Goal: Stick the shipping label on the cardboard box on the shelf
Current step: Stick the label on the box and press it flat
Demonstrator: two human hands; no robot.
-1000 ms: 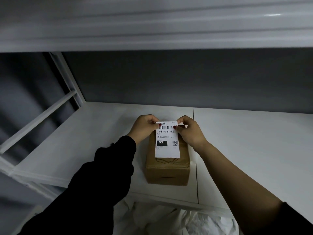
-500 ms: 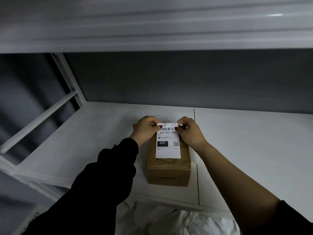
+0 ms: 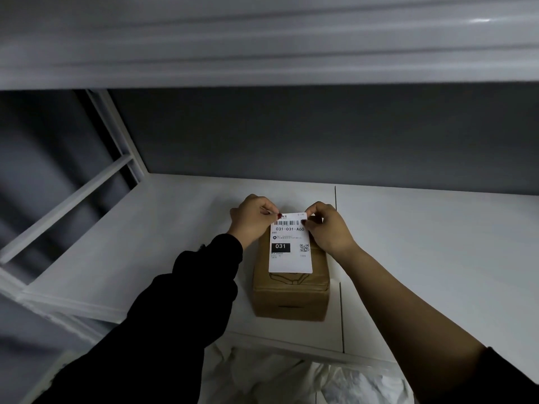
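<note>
two hands pinch the far corners of the shipping label: left hand at the left, right hand at the right. it lies over the cardboard box on the shelf.

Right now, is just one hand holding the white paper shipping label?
No, the left hand and the right hand each pinch a top corner of the white paper shipping label over the brown cardboard box.
</note>
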